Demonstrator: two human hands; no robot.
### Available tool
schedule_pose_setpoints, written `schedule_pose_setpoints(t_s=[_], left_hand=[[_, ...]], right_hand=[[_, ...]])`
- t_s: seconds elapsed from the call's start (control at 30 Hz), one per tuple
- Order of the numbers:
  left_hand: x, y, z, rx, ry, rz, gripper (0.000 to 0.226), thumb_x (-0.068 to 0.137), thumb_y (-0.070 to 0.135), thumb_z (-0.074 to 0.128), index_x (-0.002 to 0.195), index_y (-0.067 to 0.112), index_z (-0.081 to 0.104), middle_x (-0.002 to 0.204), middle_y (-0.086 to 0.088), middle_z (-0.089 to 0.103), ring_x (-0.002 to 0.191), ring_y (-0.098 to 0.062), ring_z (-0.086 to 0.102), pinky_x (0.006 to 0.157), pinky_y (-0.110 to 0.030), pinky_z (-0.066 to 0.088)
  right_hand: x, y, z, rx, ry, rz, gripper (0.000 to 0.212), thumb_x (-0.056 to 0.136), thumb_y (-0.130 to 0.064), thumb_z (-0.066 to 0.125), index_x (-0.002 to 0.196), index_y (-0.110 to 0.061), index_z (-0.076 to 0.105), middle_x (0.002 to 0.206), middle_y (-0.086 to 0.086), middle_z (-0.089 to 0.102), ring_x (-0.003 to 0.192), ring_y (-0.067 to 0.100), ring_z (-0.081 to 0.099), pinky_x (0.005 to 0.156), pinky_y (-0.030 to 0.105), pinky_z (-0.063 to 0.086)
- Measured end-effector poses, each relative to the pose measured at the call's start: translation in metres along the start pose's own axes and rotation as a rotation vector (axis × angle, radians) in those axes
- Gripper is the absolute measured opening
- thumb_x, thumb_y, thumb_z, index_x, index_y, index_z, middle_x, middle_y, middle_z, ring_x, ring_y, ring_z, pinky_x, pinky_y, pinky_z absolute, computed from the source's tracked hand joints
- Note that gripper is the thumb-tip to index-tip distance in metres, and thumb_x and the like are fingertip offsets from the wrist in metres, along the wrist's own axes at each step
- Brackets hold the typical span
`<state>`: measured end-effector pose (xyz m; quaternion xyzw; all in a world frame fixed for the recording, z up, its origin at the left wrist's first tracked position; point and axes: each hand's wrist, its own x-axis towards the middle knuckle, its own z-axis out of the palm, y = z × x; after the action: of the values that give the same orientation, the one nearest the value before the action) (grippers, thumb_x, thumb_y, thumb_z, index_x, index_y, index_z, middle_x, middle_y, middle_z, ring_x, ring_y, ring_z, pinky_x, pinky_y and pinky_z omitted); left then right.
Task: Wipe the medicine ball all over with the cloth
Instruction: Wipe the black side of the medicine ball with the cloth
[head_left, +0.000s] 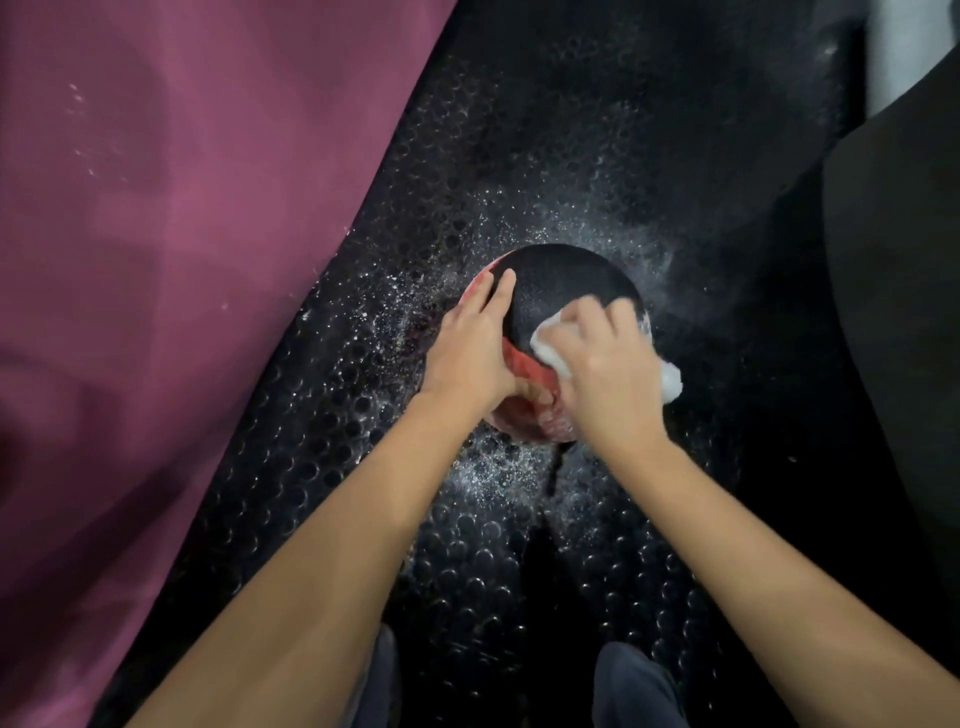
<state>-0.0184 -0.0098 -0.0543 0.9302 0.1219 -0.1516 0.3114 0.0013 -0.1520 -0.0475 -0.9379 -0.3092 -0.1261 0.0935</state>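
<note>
Down on the black rubber floor mat (322, 467), studded with round dimples and dusted with white specks, probably spray or powder. Alongside on the left, a big maroon cloth surface (156, 260), plain, out of the action. Dead centre, sitting on the mat: the medicine ball (563, 291), black on top with red showing low on the near side. Bracing it, the left hand (475, 348), fingers straight and spread flat on the ball's left flank, gripping nothing, seemingly there to stop any rolling under the rubbing. Working it, the right hand (605, 371), grip clenched on the white cloth (550, 343), bunched and pressed to the ball's near-right side, a tuft poking out past the palm. Blurred there, so apparently mid-stroke. Top looks wet; underside not reachable without a turn. No brand, label or lettering readable anywhere.
</note>
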Motion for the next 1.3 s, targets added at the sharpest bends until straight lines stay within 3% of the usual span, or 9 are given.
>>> schedule_pose_setpoints(t_s=[0.07,0.2,0.47,0.67,0.83,1.03,1.2,1.3], left_hand=[[-0.005,-0.002,0.000,-0.013,-0.005,0.000,0.133,0.058,0.043,0.089,0.156,0.027,0.001,0.163,0.007,0.003,0.145,-0.027,0.018,0.115,-0.044,0.026],[-0.009,-0.003,0.001,-0.036,-0.013,-0.008,0.138,0.053,0.048,0.090,0.156,0.028,0.001,0.163,0.008,0.001,0.147,-0.026,0.015,0.117,-0.044,0.020],[-0.007,0.003,-0.016,-0.036,-0.027,-0.029,0.122,0.062,0.054,0.084,0.156,0.019,0.014,0.162,-0.006,0.015,0.146,-0.026,0.022,0.116,-0.040,0.022],[-0.026,-0.002,-0.002,-0.011,-0.042,-0.043,0.125,0.065,0.046,0.085,0.156,0.026,0.002,0.163,-0.003,0.002,0.148,-0.026,0.014,0.117,-0.042,0.021],[-0.040,-0.005,0.006,0.006,-0.005,-0.036,0.124,0.066,0.043,0.085,0.155,0.027,0.000,0.163,-0.001,-0.001,0.148,-0.025,0.013,0.118,-0.042,0.019],[-0.036,-0.006,0.004,-0.004,0.002,-0.043,0.124,0.065,0.046,0.084,0.156,0.026,0.002,0.163,-0.003,0.003,0.148,-0.026,0.017,0.117,-0.041,0.022],[-0.043,-0.005,0.008,-0.003,0.016,-0.016,0.123,0.065,0.046,0.083,0.156,0.027,0.003,0.163,-0.002,0.003,0.147,-0.027,0.017,0.117,-0.041,0.021],[-0.042,-0.008,0.005,-0.005,0.005,-0.029,0.123,0.066,0.046,0.084,0.155,0.028,0.001,0.163,0.000,0.000,0.148,-0.024,0.016,0.116,-0.038,0.023]], right_hand=[[-0.003,0.003,-0.008,-0.003,-0.050,-0.050,0.025,0.080,-0.007,0.046,0.082,-0.013,0.070,0.087,0.005,0.059,0.078,0.024,0.042,0.049,0.025,0.028],[0.035,0.032,-0.012,0.154,-0.150,0.366,0.017,0.093,-0.018,0.054,0.097,-0.019,0.071,0.102,0.003,0.054,0.097,0.027,0.044,0.062,0.033,0.034],[0.028,0.023,-0.009,0.262,-0.130,0.329,0.014,0.093,-0.020,0.059,0.095,-0.021,0.073,0.097,0.000,0.055,0.090,0.023,0.045,0.063,0.036,0.043],[0.004,0.010,-0.015,0.253,-0.126,0.268,0.013,0.090,-0.016,0.061,0.093,-0.023,0.072,0.096,-0.002,0.056,0.089,0.021,0.047,0.061,0.033,0.041],[0.028,0.038,-0.009,0.351,-0.137,0.621,0.014,0.089,-0.016,0.058,0.098,-0.014,0.070,0.111,0.006,0.058,0.107,0.028,0.053,0.072,0.027,0.031],[0.015,0.014,-0.014,0.238,-0.150,0.286,0.013,0.091,-0.021,0.059,0.094,-0.019,0.071,0.101,0.000,0.057,0.092,0.023,0.048,0.064,0.032,0.037],[0.049,0.047,-0.008,0.238,-0.265,0.579,0.012,0.089,-0.019,0.058,0.091,-0.013,0.069,0.101,0.004,0.055,0.097,0.031,0.054,0.069,0.033,0.037],[0.033,0.017,-0.012,0.217,-0.229,0.336,0.015,0.091,-0.019,0.055,0.092,-0.016,0.070,0.098,0.003,0.055,0.094,0.026,0.050,0.065,0.032,0.036]])
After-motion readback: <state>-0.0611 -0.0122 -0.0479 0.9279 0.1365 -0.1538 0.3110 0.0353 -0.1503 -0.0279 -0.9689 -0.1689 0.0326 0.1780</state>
